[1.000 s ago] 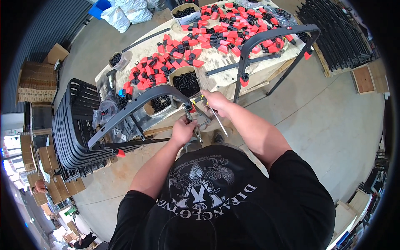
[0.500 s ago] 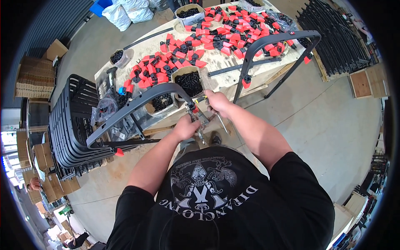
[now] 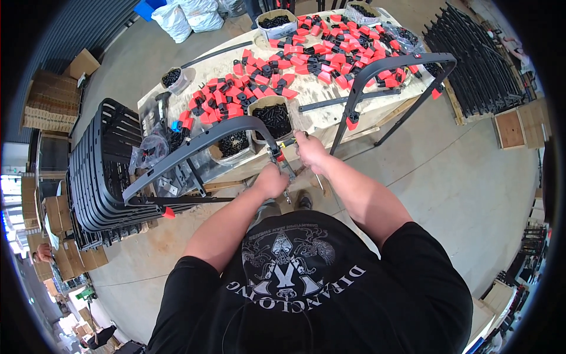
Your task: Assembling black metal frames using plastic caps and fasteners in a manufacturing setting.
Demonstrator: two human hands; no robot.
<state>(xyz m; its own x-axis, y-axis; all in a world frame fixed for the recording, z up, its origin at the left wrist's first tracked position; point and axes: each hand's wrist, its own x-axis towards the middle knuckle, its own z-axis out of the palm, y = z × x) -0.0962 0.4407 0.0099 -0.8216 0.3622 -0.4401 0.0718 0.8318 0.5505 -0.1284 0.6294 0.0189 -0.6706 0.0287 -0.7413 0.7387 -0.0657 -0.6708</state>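
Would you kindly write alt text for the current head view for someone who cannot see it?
A person's bare left hand and right hand work near one end of a curved black frame, beside a pale wooden table holding angular red-and-black pieces and open boxes of small black parts.

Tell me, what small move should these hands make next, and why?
Perhaps move the right hand slightly left, toward the end of the curved black frame: the left hand holds a silver tool there, near a red piece, while the right, holding a slim metal rod, is just to one side.
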